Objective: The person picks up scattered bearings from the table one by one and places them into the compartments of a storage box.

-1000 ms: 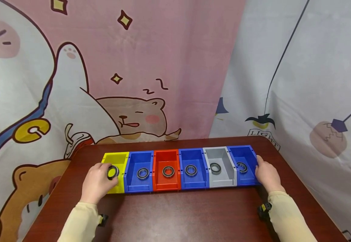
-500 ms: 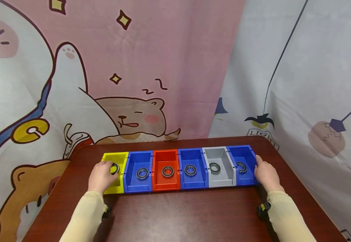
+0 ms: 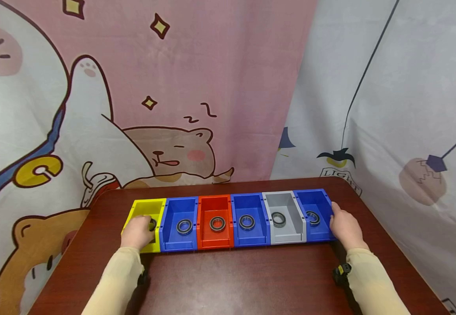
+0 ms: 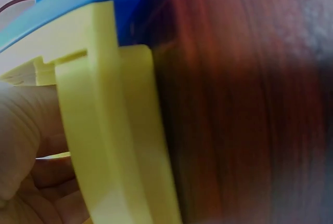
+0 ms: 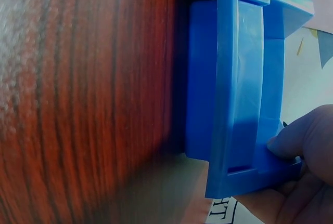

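Note:
My left hand (image 3: 137,232) reaches into the yellow bin (image 3: 149,204) at the left end of a joined row. Its fingers hold a ring-shaped ball bearing (image 3: 152,224), partly hidden behind them. In the left wrist view, the hand (image 4: 31,146) is behind the yellow bin's front wall (image 4: 109,130), and the bearing does not show. At the opposite end, my right hand (image 3: 346,225) grips the side of a blue bin (image 3: 315,199). The right wrist view has the thumb (image 5: 291,141) inside that wall and the other fingers outside. A bearing (image 3: 313,218) lies in this bin.
Between the end bins sit a blue bin (image 3: 181,208), a red bin (image 3: 214,205), another blue bin (image 3: 248,203) and a grey bin (image 3: 280,201), each with one bearing. All stand on a dark wooden table (image 3: 235,280). Printed curtains (image 3: 247,87) hang behind.
My left hand has moved right and down into the yellow bin with the bearing, which is now more hidden. The right hand keeps its grip on the end bin.

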Tool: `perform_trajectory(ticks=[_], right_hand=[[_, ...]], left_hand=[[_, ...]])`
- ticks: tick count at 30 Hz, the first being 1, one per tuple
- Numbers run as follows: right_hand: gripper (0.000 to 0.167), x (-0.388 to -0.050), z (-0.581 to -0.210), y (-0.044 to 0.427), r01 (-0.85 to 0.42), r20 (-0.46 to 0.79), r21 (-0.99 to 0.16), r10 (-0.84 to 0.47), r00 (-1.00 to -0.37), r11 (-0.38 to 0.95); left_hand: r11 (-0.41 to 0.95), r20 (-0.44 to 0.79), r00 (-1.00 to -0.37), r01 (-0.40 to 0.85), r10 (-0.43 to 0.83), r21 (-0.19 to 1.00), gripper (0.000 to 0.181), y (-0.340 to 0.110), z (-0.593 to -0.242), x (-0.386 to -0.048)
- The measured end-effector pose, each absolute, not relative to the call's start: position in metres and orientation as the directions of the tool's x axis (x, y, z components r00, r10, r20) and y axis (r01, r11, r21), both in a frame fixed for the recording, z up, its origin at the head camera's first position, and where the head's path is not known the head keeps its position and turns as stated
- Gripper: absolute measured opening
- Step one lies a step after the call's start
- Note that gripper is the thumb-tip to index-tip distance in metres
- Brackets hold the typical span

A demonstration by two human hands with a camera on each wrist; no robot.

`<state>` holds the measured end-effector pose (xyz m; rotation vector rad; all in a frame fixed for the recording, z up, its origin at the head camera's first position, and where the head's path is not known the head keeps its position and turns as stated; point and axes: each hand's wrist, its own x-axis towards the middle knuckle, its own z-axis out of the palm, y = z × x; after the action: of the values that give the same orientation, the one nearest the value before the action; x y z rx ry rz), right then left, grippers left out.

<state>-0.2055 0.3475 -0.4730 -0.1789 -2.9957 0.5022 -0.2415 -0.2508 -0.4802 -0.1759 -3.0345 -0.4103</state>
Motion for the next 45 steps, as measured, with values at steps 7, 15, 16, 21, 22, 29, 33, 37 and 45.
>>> perform_trajectory(ticks=[7, 15, 16, 21, 22, 29, 33, 37, 45], right_hand=[[0.052, -0.204, -0.471, 0.348, 0.100, 0.065, -0.327, 0.128, -0.990, 0.940], [0.050, -0.205, -0.472, 0.349, 0.092, 0.077, -0.324, 0.123, -0.989, 0.942], [0.050, -0.205, -0.472, 0.349, 0.092, 0.077, -0.325, 0.123, -0.989, 0.941], [0.052, -0.205, -0.473, 0.348, 0.096, 0.070, -0.331, 0.126, -0.990, 0.939], [0.052, -0.205, -0.473, 0.348, 0.094, 0.072, -0.331, 0.125, -0.990, 0.939], [0.051, -0.206, -0.473, 0.350, 0.082, 0.080, -0.330, 0.114, -0.990, 0.940], [0.052, -0.205, -0.475, 0.351, 0.078, 0.082, -0.333, 0.111, -0.990, 0.940], [0.052, -0.204, -0.475, 0.353, 0.075, 0.084, -0.337, 0.110, -0.990, 0.938], [0.052, -0.198, -0.471, 0.360, 0.045, 0.084, -0.359, 0.081, -0.993, 0.932]], left_hand=[[0.957, 0.060, -0.993, 0.113, 0.100, 0.267, 0.013, -0.251, -0.488, -0.244], [0.952, 0.040, -0.996, 0.092, 0.083, 0.290, 0.010, -0.250, -0.489, -0.243], [0.953, 0.033, -0.996, 0.085, 0.079, 0.292, 0.011, -0.250, -0.488, -0.243], [0.955, 0.004, -0.998, 0.056, 0.057, 0.290, 0.013, -0.248, -0.486, -0.242], [0.956, 0.000, -0.999, 0.052, 0.055, 0.289, 0.014, -0.248, -0.486, -0.242], [0.955, 0.046, -0.995, 0.101, 0.092, 0.278, 0.019, -0.249, -0.489, -0.240], [0.948, 0.089, -0.987, 0.150, 0.130, 0.280, 0.027, -0.249, -0.488, -0.236], [0.943, 0.103, -0.985, 0.161, 0.137, 0.293, 0.039, -0.247, -0.482, -0.231], [0.918, 0.204, -0.971, 0.188, 0.121, 0.351, 0.047, -0.240, -0.459, -0.213]])
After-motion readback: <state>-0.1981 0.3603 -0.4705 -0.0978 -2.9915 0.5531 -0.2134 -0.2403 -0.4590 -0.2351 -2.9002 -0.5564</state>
